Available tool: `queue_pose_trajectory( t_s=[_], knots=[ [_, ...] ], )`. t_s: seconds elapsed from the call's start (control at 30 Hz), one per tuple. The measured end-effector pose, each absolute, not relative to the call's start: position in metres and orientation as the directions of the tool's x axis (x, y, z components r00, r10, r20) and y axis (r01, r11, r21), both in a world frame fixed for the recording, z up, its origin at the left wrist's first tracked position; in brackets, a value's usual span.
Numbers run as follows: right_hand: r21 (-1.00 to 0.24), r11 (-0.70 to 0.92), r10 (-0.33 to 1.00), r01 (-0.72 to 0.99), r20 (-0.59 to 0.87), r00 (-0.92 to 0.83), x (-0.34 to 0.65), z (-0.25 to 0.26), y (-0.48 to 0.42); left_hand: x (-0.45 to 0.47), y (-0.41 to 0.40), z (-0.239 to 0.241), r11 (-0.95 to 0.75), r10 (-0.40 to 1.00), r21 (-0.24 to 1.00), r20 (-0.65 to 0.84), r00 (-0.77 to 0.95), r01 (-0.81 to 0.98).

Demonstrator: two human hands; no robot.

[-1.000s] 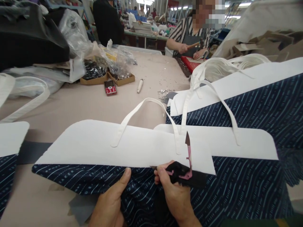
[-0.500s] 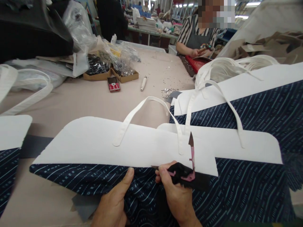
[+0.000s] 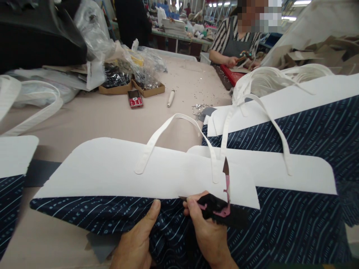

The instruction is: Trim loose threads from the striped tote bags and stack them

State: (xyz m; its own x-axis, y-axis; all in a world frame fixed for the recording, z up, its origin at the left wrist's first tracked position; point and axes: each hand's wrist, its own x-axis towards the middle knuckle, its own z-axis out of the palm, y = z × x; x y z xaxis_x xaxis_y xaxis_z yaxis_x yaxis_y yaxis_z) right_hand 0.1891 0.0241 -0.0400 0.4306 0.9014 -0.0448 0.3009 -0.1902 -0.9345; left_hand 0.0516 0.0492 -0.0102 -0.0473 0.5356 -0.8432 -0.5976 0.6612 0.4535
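Note:
A bag panel with a white upper part (image 3: 112,168), a white strap handle (image 3: 174,119) and navy patterned fabric (image 3: 112,213) lies before me. My left hand (image 3: 137,235) grips the navy fabric just under the white edge, thumb on top and the other fingers largely hidden in the folds. In my right hand (image 3: 207,228) is a pair of pink thread snips (image 3: 226,183), partly wrapped in black material. One dark blade points up over the white part; the other tip touches the seam between white and navy. A similar panel (image 3: 297,168) lies underneath to the right.
More panels are stacked at right (image 3: 308,108), with a bundle of white straps (image 3: 260,82) behind. A red phone (image 3: 135,99), a whitish pen-like tool (image 3: 171,98) and small boxes (image 3: 153,90) sit farther back. Across the table a co-worker (image 3: 235,41) handles something over a red tray (image 3: 232,76).
The panel's left corner has shifted slightly left and down, and my left thumb a little right. My right hand keeps the snips at the seam. The co-worker's hands have moved slightly.

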Motion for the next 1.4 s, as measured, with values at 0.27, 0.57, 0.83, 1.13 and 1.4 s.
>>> queue_pose_trajectory(
  t_s=[0.27,0.57,0.83,1.13,1.4],
  knots=[
    [-0.95,-0.198,0.915,0.242,-0.09,0.394,0.189,-0.038,0.025,0.051,0.047,-0.01,0.672,0.531,0.459,-0.846,-0.054,-0.581],
    [-0.947,-0.107,0.945,0.303,-0.002,0.326,0.187,-0.041,0.026,0.053,0.05,-0.011,0.667,0.559,0.493,-0.827,-0.062,-0.559],
    [-0.943,-0.11,0.948,0.314,-0.005,0.317,0.188,-0.038,0.024,0.057,0.051,-0.011,0.643,0.578,0.533,-0.809,-0.109,-0.549],
    [-0.977,-0.084,0.942,0.194,-0.014,0.334,0.19,-0.034,0.024,0.067,0.067,0.002,0.602,0.612,0.602,-0.769,-0.181,-0.525],
    [-0.986,-0.06,0.952,0.152,-0.011,0.307,0.195,-0.031,0.026,0.063,0.061,-0.001,0.589,0.635,0.63,-0.749,-0.192,-0.506]
  ],
)
